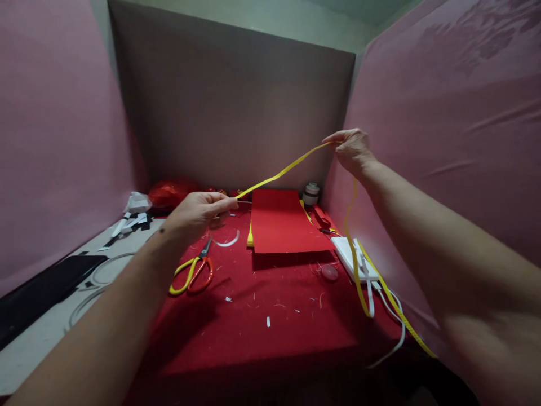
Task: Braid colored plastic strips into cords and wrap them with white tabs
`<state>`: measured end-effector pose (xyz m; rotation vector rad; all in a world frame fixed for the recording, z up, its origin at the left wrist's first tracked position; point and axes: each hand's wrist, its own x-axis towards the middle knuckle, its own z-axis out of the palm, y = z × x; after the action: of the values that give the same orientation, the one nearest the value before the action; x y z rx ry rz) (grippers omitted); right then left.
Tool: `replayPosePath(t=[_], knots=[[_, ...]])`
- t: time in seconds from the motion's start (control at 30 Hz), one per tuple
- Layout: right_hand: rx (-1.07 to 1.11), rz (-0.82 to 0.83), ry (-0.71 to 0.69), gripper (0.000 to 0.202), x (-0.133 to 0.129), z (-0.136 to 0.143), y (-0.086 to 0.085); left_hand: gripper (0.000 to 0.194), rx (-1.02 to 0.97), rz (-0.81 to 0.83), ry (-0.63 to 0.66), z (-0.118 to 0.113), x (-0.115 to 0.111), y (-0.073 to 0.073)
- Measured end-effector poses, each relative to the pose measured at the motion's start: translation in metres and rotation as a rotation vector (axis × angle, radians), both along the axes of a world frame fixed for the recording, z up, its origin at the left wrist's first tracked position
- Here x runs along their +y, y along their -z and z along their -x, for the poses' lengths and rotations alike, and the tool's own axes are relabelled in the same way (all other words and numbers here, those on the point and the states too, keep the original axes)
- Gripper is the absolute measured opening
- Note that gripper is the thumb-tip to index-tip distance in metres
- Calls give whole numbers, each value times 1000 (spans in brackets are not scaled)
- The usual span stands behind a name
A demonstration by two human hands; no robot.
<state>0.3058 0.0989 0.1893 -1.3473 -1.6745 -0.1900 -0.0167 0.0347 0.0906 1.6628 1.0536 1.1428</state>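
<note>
A narrow yellow ribbon (287,170) stretches in the air between my two hands, sagging slightly. My left hand (206,207) pinches its end between thumb and fingers, above the red cloth. Higher up and to the right, my right hand (353,149) grips the same ribbon; from there it hangs down in a loop by the right wall. A red sheet of card (281,223) lies beyond and between the hands, with yellow strip ends showing at its sides. Below my left hand lie scissors (195,273) with one yellow and one red handle.
On the right sits a white power bank (353,259) with a white cable. A small jar (311,193) and a red plastic bag (171,193) stand at the back. Paper scraps dot the red cloth (270,349). A black flat object (51,287) lies left. Pink walls (465,141) flank the table.
</note>
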Motion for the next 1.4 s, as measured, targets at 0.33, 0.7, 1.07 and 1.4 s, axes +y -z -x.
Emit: replayPosePath(t=[0.33,0.7,1.07,1.4], knots=[[-222,257,202,51,-42,42,51,27,125,-13,-15,-64,22,35],[192,294,-239,19,-132,138,209,22,164,-96,-20,-46,-11,19],[81,77,47,25,-77,85,190,22,120,104,75,-35,-10,44],[23,224,-493,44,-74,139,193,19,170,169,258,-28,-11,51]])
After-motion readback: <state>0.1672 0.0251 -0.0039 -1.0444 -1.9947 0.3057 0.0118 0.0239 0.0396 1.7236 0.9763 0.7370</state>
